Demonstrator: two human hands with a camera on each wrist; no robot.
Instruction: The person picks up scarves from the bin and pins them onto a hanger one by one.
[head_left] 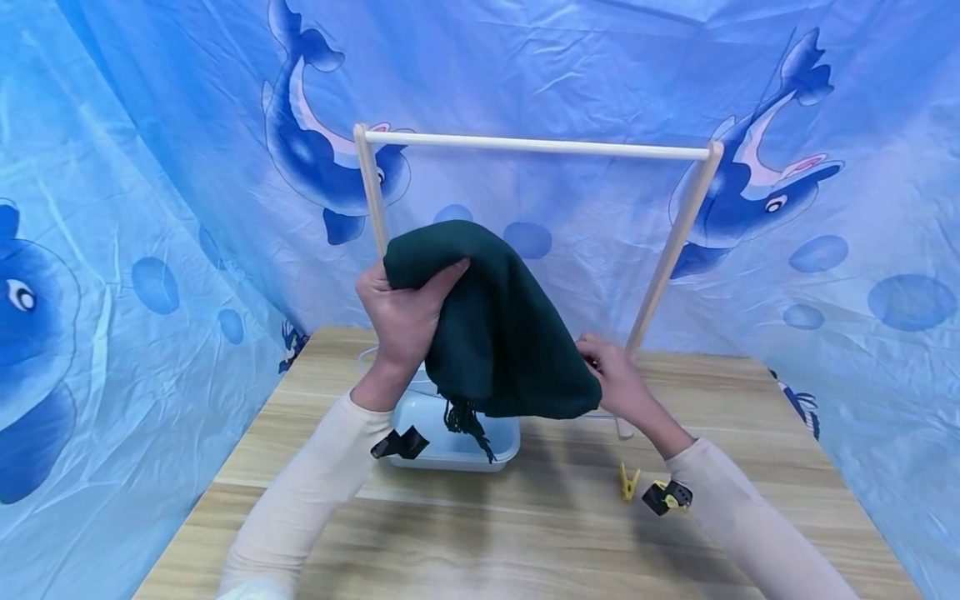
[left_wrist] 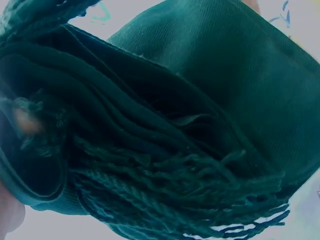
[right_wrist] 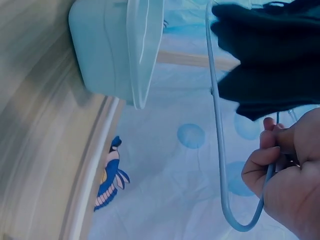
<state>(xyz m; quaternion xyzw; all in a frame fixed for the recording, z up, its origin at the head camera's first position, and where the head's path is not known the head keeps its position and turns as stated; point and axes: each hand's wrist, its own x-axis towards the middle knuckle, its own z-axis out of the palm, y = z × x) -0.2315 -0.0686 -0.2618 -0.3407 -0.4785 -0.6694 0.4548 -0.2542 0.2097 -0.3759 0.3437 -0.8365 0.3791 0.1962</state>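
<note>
My left hand (head_left: pixel 405 312) grips a folded dark green scarf (head_left: pixel 510 333) near its upper left end, thumb on the near side. The scarf hangs in the air, and its twisted fringe (left_wrist: pixel 175 180) dangles below the folds. At the scarf's lower right, my right hand (head_left: pixel 618 379) holds a thin pale blue hanger (right_wrist: pixel 220 150) by one bent end, fingers curled round the wire. In the right wrist view the scarf overlaps the hanger's other part. The scarf hides most of the hanger in the head view.
Under the scarf a light blue plastic basin (head_left: pixel 450 460) stands on the wooden table (head_left: pixel 450 533). Behind rises a wooden rack with a white crossbar (head_left: pixel 540 146). A yellow clothespin (head_left: pixel 628 483) lies near my right wrist. Blue dolphin-print curtains (head_left: pixel 562 67) surround the table.
</note>
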